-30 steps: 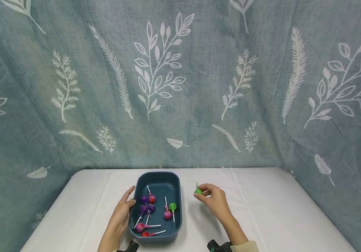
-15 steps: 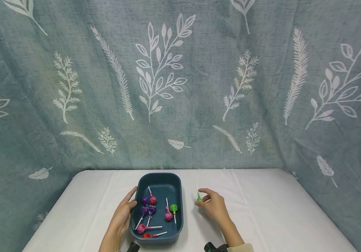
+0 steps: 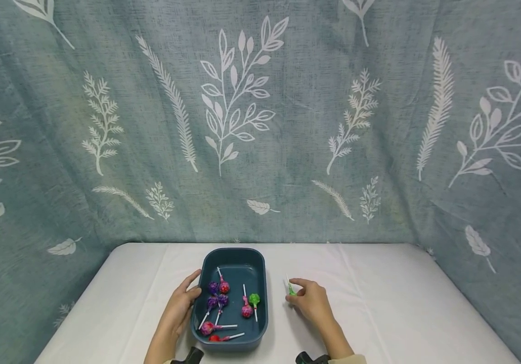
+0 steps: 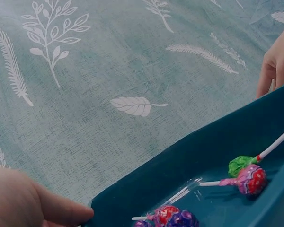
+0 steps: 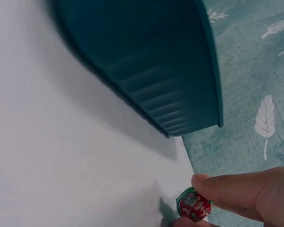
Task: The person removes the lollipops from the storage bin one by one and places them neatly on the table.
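Note:
A dark blue plastic bin (image 3: 242, 258) sits on the white table with several wrapped lollipops in it. My left hand (image 3: 178, 309) rests against its left side, with straight fingers and thumb touching the rim. To the right of the bin, my right hand (image 3: 311, 301) pinches a green-wrapped lollipop (image 3: 292, 290) between thumb and fingers, stick pointing up. In the right wrist view, this lollipop's round head (image 5: 194, 205) shows a red and green wrapper, close over the tabletop. Inside the bin lie a green lollipop (image 3: 254, 299) and a pink one (image 3: 247, 310) side by side.
Purple lollipops (image 3: 213, 302) cluster in the bin's left half, below a red-pink one (image 3: 224, 287). A pink lollipop (image 3: 208, 328) and a red one (image 3: 215, 337) lie near its front wall. Behind the white table (image 3: 379, 293) hangs a leaf-patterned curtain (image 3: 297, 131).
My right hand has lowered toward the table with the green lollipop in its fingers. My left hand stays at the bin, and the lollipops inside have not moved.

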The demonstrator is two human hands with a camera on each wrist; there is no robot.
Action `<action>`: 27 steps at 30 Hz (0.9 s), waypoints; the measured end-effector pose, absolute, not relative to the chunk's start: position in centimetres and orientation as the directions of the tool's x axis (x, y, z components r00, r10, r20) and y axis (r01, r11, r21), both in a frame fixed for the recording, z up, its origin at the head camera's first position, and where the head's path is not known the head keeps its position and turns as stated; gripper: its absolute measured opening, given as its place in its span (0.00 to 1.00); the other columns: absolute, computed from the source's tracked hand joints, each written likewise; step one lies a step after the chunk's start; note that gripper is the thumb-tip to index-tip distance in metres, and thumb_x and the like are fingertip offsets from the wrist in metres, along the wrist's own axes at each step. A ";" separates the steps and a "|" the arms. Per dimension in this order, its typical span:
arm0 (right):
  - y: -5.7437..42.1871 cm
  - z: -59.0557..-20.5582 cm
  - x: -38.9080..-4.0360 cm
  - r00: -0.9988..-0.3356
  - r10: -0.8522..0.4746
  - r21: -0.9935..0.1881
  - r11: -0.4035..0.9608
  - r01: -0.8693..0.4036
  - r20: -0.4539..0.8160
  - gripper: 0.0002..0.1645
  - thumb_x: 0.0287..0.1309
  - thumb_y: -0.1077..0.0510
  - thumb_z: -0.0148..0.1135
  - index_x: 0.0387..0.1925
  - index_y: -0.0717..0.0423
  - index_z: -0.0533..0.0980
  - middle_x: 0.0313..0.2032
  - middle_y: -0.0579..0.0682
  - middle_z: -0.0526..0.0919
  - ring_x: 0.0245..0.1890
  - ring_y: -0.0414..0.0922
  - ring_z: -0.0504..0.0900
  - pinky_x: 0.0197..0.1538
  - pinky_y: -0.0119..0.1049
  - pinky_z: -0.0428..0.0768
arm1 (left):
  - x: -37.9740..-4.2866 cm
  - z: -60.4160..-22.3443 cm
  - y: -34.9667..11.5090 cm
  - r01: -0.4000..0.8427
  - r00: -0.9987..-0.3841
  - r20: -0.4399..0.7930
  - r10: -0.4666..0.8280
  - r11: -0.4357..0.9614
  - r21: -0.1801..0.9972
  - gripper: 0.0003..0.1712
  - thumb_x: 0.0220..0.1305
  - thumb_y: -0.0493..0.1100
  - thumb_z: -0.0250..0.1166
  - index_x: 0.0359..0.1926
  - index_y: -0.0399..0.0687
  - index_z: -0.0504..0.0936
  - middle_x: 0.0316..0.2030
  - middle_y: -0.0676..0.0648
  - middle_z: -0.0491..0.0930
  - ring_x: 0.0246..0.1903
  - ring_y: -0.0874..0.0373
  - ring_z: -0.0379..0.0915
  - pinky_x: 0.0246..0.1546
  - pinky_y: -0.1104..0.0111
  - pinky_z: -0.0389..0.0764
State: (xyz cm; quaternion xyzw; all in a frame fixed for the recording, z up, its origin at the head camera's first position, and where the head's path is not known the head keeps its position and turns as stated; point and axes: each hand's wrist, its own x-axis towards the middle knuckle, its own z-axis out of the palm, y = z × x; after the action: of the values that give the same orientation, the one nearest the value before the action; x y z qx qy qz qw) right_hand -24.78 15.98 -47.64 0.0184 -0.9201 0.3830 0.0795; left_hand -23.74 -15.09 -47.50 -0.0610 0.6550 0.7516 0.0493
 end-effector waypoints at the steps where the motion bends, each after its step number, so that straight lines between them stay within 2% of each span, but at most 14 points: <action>1: 16.0 -47.7 -24.8 -0.987 0.025 -0.696 0.711 -0.095 0.160 0.24 0.45 0.61 0.74 0.48 0.61 0.82 0.23 0.47 0.78 0.23 0.42 0.72 0.26 0.36 0.72 | -23.7 -47.5 -15.1 -0.156 -0.987 -0.159 -0.016 -0.129 0.979 0.30 0.70 0.32 0.46 0.72 0.40 0.57 0.64 0.25 0.62 0.55 0.41 0.72 0.54 0.53 0.74; 9: 15.5 -47.9 -25.1 -0.985 0.030 -0.659 0.747 -0.089 0.168 0.22 0.45 0.62 0.74 0.46 0.61 0.82 0.21 0.46 0.76 0.21 0.41 0.71 0.24 0.35 0.70 | -23.9 -47.7 -15.5 -0.113 -0.988 -0.129 -0.091 -0.164 0.980 0.26 0.66 0.29 0.55 0.65 0.30 0.66 0.58 0.27 0.70 0.49 0.42 0.78 0.48 0.54 0.78; 17: 15.3 -48.1 -24.8 -0.981 0.031 -0.623 0.777 -0.096 0.190 0.19 0.46 0.61 0.74 0.43 0.61 0.84 0.19 0.44 0.74 0.18 0.40 0.68 0.22 0.34 0.67 | -23.8 -47.8 -15.6 -0.139 -0.980 -0.157 -0.121 -0.148 0.979 0.26 0.65 0.31 0.58 0.64 0.31 0.69 0.57 0.30 0.72 0.47 0.46 0.80 0.47 0.57 0.80; 27: 15.3 -48.3 -24.8 -0.983 0.043 -0.615 0.785 -0.076 0.177 0.18 0.44 0.61 0.75 0.41 0.60 0.84 0.19 0.44 0.73 0.19 0.40 0.68 0.23 0.34 0.66 | -23.9 -47.8 -15.5 -0.127 -0.982 -0.146 -0.121 -0.147 0.981 0.26 0.65 0.29 0.57 0.64 0.31 0.69 0.57 0.29 0.73 0.47 0.44 0.80 0.46 0.58 0.80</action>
State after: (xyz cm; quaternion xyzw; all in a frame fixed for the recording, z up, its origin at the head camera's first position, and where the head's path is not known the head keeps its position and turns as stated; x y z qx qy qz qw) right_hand -24.82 15.29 -48.30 0.0088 -0.9404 0.3277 0.0909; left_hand -23.88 -15.46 -47.79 -0.0949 0.6532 0.7512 0.0022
